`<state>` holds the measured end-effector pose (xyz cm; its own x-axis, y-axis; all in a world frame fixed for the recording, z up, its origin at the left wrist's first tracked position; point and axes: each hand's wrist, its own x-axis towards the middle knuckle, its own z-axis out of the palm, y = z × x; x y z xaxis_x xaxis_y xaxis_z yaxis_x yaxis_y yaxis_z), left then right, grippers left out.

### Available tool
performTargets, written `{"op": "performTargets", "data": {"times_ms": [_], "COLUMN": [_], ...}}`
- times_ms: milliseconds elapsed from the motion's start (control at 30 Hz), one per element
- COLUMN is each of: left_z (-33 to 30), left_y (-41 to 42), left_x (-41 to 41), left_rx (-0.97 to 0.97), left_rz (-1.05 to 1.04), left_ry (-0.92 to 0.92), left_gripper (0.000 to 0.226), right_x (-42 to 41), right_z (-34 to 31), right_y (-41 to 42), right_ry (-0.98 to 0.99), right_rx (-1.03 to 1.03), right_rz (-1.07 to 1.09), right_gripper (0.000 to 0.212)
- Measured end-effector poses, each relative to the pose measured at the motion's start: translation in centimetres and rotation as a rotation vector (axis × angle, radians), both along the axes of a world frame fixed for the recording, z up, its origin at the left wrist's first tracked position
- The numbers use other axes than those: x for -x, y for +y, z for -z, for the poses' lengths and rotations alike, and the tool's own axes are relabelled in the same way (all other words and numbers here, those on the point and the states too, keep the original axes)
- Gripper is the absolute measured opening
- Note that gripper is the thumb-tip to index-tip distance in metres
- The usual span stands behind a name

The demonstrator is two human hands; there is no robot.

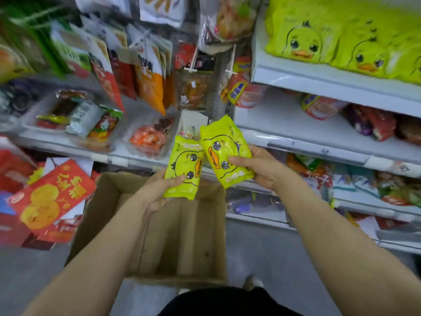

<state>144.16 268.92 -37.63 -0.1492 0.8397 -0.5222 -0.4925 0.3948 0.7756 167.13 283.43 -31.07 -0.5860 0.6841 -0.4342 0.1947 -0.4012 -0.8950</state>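
Note:
My left hand grips a yellow-green snack packet with a duck face by its lower left edge, thumb across the front. My right hand holds a second, identical duck packet, thumb pressed on its front. The two packets overlap slightly at their inner edges, above an open brown cardboard box that stands on the floor; its inside looks bare. More of the same duck packets lie in a row on the top shelf at the right.
White store shelves run left and right, filled with mixed snack bags. Hanging packets fill the pegboard in the corner. Red boxes with orange fruit print lean at the lower left. Grey floor lies beside the box.

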Motion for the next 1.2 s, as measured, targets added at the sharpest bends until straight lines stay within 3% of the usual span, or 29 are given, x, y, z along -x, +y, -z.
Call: {"op": "performTargets", "data": {"times_ms": [133, 267, 367, 500, 567, 700, 800, 900, 933, 1033, 1100, 1200], "left_z": [-5.4, -10.3, -14.0, -18.3, -20.1, -22.4, -23.5, -24.6, -25.0, -26.1, -26.3, -26.4], "left_y": [4.0, 7.5, 9.6, 12.8, 14.6, 18.2, 21.1, 23.6, 24.3, 26.4, 27.6, 29.3], "left_x": [-2.0, -5.7, -8.7, -12.6, -14.7, -18.4, -21.5, -25.1, -26.2, -29.0, -30.6, -33.0], "left_rx": [-0.109, -0.209, -0.275, -0.319, -0.324, -0.315, -0.322, -0.349, -0.357, -0.353, -0.344, -0.368], "left_rz": [0.062, 0.167, 0.291, 0.435, 0.498, 0.565, 0.566, 0.602, 0.611, 0.655, 0.64, 0.601], "left_ry": [0.054, 0.116, 0.214, 0.383, 0.49, 0.635, 0.785, 0.885, 0.9, 1.009, 1.017, 0.983], "left_gripper": [0.057, 0.045, 0.069, 0.07, 0.075, 0.056, 0.087, 0.096, 0.099, 0.113, 0.106, 0.063], "right_x": [-3.2, -7.6, -11.7, -17.6, -20.6, -26.7, -31.4, -34.8, -35.5, -36.9, -37.3, -37.3], "right_z": [-5.1, -9.7, -13.0, -16.5, -18.0, -20.5, -21.3, -21.5, -21.7, -22.7, -23.0, -23.2], "right_y": [2.5, 5.3, 7.3, 10.3, 12.0, 15.1, 18.5, 22.3, 23.4, 26.2, 27.9, 30.3], "right_ry": [0.045, 0.032, 0.016, -0.018, -0.069, -0.228, -0.356, -0.508, -0.546, -0.664, -0.749, -0.857], "right_rx": [-0.133, -0.31, -0.411, -0.521, -0.578, -0.677, -0.682, -0.773, -0.783, -0.819, -0.866, -0.954], "right_rz": [0.128, 0.197, 0.238, 0.243, 0.257, 0.237, 0.212, 0.191, 0.166, 0.074, 0.016, -0.049], "right_gripper": [0.03, 0.054, 0.045, 0.043, 0.045, 0.037, 0.042, 0.087, 0.091, 0.072, 0.077, 0.09]}}
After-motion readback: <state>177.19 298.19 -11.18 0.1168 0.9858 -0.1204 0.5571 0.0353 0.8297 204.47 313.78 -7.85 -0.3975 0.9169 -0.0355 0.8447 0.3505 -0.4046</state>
